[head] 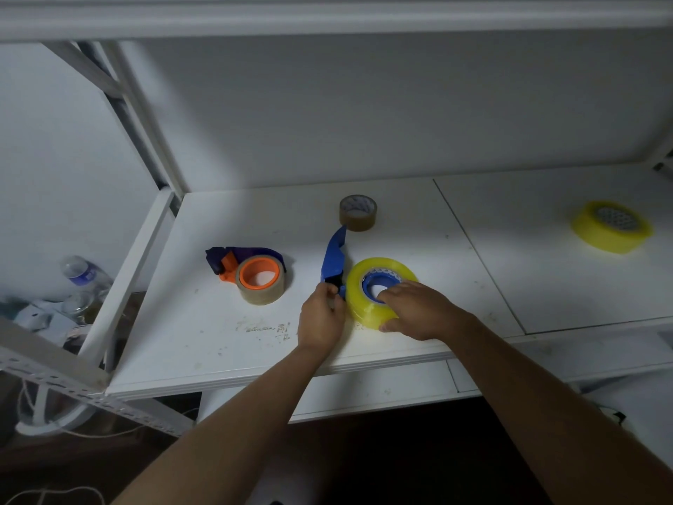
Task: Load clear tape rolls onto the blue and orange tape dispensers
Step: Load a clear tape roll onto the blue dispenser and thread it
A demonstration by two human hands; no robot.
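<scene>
On the white counter [255,344], the orange plastic tape dispenser with a dark blue handle [251,266] already carries a roll of pale tan-clear tape [260,287] around its orange hub, so that half looks finished. The blue plastic tape dispenser [335,262] lies flat, and a yellowish clear tape roll [364,304] sits over its blue hub. The left hand [320,318] pinches the dispenser's near end, its grip clamped there. The right hand [415,309] presses down on the roll, fingers draped over its top and thumb at the side. Seating appears nearly done; threading the tape end likely remains. A spare yellow clear roll [612,226] and a brown roll [358,212] lie apart, unused.
</scene>
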